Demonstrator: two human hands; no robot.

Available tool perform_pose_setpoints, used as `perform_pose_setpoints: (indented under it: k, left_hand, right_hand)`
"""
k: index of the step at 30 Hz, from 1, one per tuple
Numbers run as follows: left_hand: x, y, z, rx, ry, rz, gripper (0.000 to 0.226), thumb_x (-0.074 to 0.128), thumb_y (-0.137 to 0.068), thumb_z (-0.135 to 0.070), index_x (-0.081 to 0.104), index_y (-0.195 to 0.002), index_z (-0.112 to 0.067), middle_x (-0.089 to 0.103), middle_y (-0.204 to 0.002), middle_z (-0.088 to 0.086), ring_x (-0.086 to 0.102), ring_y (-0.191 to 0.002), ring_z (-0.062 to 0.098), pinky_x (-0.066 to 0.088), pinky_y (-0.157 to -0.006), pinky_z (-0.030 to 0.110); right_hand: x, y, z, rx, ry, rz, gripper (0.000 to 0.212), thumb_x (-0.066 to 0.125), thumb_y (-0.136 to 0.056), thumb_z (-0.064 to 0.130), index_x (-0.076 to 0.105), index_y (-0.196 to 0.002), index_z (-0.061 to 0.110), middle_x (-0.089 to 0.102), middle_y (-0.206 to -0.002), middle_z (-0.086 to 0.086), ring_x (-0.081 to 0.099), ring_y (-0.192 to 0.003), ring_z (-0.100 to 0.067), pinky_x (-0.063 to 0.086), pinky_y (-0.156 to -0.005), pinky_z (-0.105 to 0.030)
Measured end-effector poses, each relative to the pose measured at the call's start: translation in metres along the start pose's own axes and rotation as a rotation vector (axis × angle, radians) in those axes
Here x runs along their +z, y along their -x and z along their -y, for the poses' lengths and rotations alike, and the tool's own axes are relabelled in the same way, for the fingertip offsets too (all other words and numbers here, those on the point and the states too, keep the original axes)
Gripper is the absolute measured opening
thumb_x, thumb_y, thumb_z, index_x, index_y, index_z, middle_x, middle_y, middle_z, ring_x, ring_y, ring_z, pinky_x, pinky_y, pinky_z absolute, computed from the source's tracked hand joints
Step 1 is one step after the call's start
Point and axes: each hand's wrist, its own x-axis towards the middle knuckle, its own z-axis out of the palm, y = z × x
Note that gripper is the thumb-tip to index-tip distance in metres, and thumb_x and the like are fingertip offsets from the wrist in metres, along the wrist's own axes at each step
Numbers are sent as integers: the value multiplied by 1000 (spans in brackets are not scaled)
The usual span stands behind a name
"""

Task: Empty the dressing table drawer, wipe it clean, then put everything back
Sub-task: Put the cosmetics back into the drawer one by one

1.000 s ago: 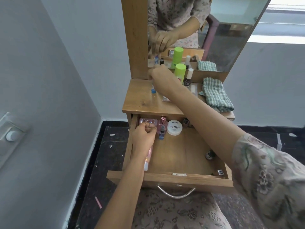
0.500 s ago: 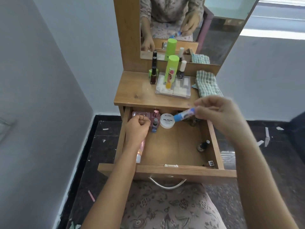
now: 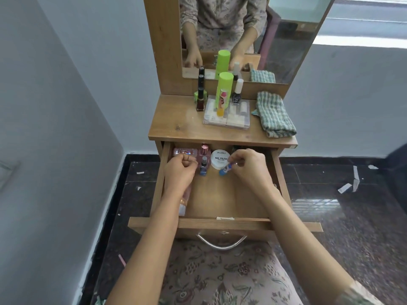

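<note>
The wooden drawer (image 3: 224, 224) stands pulled out under the dressing table top (image 3: 176, 124). My right hand (image 3: 248, 168) is inside it, pinching a small blue-capped tube (image 3: 225, 169) just in front of a white nail polish remover jar (image 3: 220, 158). My left hand (image 3: 179, 172) rests as a fist at the drawer's left side, over a pink tube (image 3: 184, 201) lying along the wall; whether it grips anything is hidden. A pink bottle (image 3: 203, 154), a small blue nail polish (image 3: 203, 167) and a clear pink bottle (image 3: 178, 151) sit at the back.
On the top stand a dark lipstick-like tube (image 3: 200, 93), a green spray can (image 3: 223, 93), a black nail polish (image 3: 237, 93), a clear plastic case (image 3: 235, 119) and a folded checked cloth (image 3: 274, 113). A mirror (image 3: 286, 40) rises behind. Dark tiled floor (image 3: 341, 194) with paper scraps lies right.
My right hand took the blue-capped tube from the table top and brought it down into the drawer beside the white jar. My left fist stayed in the drawer's left side.
</note>
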Motion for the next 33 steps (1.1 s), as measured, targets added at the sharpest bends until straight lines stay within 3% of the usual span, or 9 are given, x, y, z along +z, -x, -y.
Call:
perform_pose_setpoints:
  k: [3, 7, 13, 17, 24, 33]
  left_hand:
    - [0, -1, 1, 6, 7, -14, 11, 59, -91, -18, 66, -99, -15, 65, -89, -2, 61, -85, 13, 41, -64, 18]
    - [1, -3, 2, -4, 29, -12, 11, 59, -91, -18, 66, -99, -14, 68, -91, 1, 65, -88, 17, 50, -78, 27]
    - [0, -3, 2, -3, 17, -10, 9, 59, -92, -19, 65, -98, -16, 68, -92, 1, 65, -87, 16, 43, -65, 18]
    - [0, -2, 0, 0, 10, -7, 12, 59, -92, -20, 66, -102, -16, 68, -94, 0, 65, -89, 15, 45, -71, 19]
    - [0, 0, -2, 4, 3, -12, 14, 58, -94, -20, 64, -105, -16, 65, -94, -3, 58, -86, 9, 35, -60, 10]
    - [0, -1, -1, 1, 16, -4, 14, 58, -93, -19, 66, -104, -14, 68, -96, 0, 63, -91, 15, 43, -70, 19]
  right_hand:
    - [10, -9, 5, -43, 80, 52, 24, 63, -76, -2, 71, -95, 11, 67, -94, -9, 61, -83, -22, 54, -76, -34]
    - [19, -16, 15, -77, 132, 92, 25, 59, -79, -2, 67, -100, 8, 67, -95, -11, 62, -85, -27, 54, -75, -38]
    - [23, -20, 25, -68, 154, 94, 23, 56, -79, -3, 68, -96, 7, 68, -89, -12, 64, -81, -28, 55, -73, -40]
    - [25, -17, 25, -67, 163, 93, 20, 58, -80, -1, 67, -96, 8, 66, -91, -11, 63, -82, -28, 55, -73, -42]
    - [25, -13, 25, -67, 176, 98, 17, 64, -81, 4, 64, -98, 10, 64, -94, -9, 61, -86, -27, 55, -75, -44]
    - [21, -9, 27, -53, 195, 104, 25, 64, -84, 9, 61, -108, 11, 63, -102, -12, 60, -94, -29, 53, -79, -44]
